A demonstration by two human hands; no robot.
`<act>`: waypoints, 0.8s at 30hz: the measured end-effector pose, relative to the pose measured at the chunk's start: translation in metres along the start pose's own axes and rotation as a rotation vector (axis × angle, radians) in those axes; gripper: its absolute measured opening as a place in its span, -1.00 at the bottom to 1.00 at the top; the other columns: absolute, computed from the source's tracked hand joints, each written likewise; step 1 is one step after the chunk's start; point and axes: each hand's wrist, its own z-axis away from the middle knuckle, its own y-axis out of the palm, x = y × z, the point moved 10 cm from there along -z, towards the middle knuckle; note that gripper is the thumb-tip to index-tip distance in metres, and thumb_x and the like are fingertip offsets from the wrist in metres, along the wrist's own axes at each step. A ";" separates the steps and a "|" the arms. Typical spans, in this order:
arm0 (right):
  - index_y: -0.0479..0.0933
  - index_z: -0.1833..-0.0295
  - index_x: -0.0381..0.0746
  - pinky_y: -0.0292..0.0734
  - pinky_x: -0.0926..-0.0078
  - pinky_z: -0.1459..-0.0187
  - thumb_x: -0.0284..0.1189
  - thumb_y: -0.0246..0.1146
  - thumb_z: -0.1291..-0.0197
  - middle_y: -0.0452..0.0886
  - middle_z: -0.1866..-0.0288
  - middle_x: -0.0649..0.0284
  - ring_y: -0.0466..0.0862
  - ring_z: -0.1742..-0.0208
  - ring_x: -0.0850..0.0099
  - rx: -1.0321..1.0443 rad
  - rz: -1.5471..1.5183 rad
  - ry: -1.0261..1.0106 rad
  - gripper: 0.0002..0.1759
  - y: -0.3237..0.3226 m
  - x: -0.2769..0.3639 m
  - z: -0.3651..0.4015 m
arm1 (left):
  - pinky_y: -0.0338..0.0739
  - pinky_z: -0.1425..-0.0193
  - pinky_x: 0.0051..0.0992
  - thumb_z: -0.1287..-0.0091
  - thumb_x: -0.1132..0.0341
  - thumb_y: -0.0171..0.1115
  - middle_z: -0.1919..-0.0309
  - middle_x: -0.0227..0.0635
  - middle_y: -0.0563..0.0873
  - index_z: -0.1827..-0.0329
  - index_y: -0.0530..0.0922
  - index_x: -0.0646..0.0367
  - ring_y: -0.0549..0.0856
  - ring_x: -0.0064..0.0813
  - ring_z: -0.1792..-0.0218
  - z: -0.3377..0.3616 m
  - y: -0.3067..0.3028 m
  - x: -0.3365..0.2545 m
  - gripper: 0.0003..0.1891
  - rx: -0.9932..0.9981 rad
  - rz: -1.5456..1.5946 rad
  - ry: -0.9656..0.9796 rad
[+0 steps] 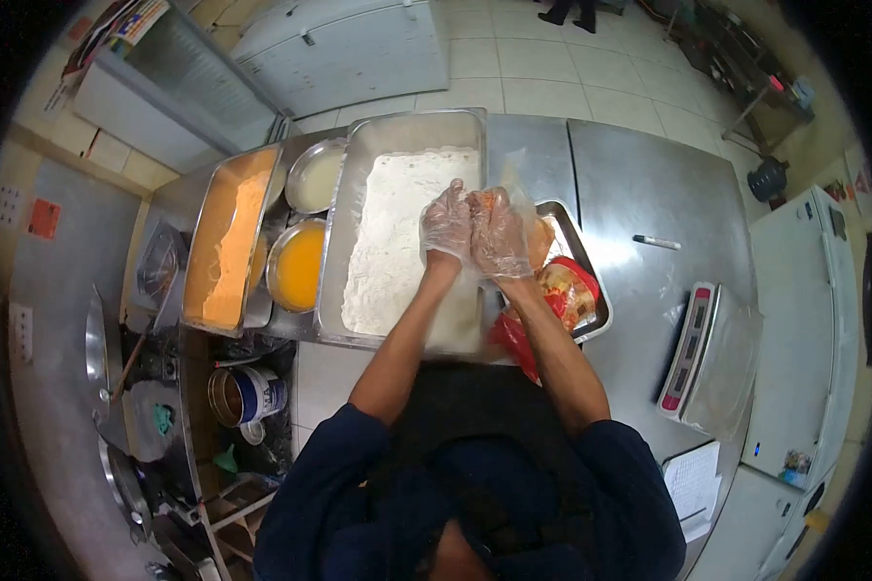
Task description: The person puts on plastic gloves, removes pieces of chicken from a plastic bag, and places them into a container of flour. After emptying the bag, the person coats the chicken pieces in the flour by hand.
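My left hand [446, 223] and my right hand [499, 232], both in clear plastic gloves, are pressed close together over the right edge of a deep metal pan [337, 261] of white flour [392, 232]. Their fingers are bent inward. A small orange lump [489, 199] shows at the fingers of my right hand; the rest of what lies between the hands is hidden. Just right of my right hand, a metal tray [599, 308] holds a red and yellow printed bag [567, 283] and something orange in clear plastic [543, 239].
Left of the flour stand a pan of orange powder [233, 252], a bowl of yellow liquid [297, 266] and a bowl of pale liquid [317, 182]. A marker [657, 241], a scale [712, 358] and a notebook [693, 484] lie to the right. Another person's feet [569, 17] show beyond.
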 end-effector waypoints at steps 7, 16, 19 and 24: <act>0.35 0.14 -0.31 0.44 0.03 0.37 -0.28 0.11 -0.30 0.56 0.47 -0.10 0.59 0.38 -0.14 0.296 -0.027 -0.187 -0.72 0.062 0.032 0.001 | 0.56 0.20 -0.37 -0.45 0.01 -0.05 0.37 -0.19 0.65 0.06 0.55 0.28 0.66 -0.35 0.32 0.019 -0.025 0.082 -0.55 0.176 0.481 -0.657; 0.50 0.26 -0.17 0.53 0.26 0.42 -0.30 0.21 -0.19 0.59 0.46 0.11 0.62 0.47 0.14 0.375 -0.032 -0.561 -0.84 0.121 0.054 0.032 | 0.66 0.13 -0.48 -0.41 0.12 0.04 0.17 -0.30 0.65 -0.02 0.54 0.17 0.66 -0.47 0.22 0.059 -0.032 0.145 -0.67 0.403 1.221 -0.918; 0.53 0.27 -0.15 0.54 0.32 0.41 -0.26 0.24 -0.14 0.61 0.41 0.19 0.63 0.45 0.18 0.336 -0.106 -0.693 -0.81 0.126 0.068 0.041 | 0.67 0.13 -0.48 -0.38 0.17 0.08 0.13 -0.28 0.64 -0.11 0.51 0.17 0.66 -0.48 0.20 0.064 -0.042 0.150 -0.65 0.402 1.196 -1.004; 0.54 0.23 -0.13 0.55 0.31 0.38 -0.14 0.23 -0.17 0.61 0.40 0.21 0.63 0.42 0.16 0.383 -0.035 -0.702 -0.72 0.135 0.065 0.040 | 0.67 0.16 -0.50 -0.36 0.21 0.08 0.20 -0.24 0.65 -0.04 0.51 0.19 0.68 -0.42 0.26 0.062 -0.045 0.142 -0.70 0.556 1.107 -1.064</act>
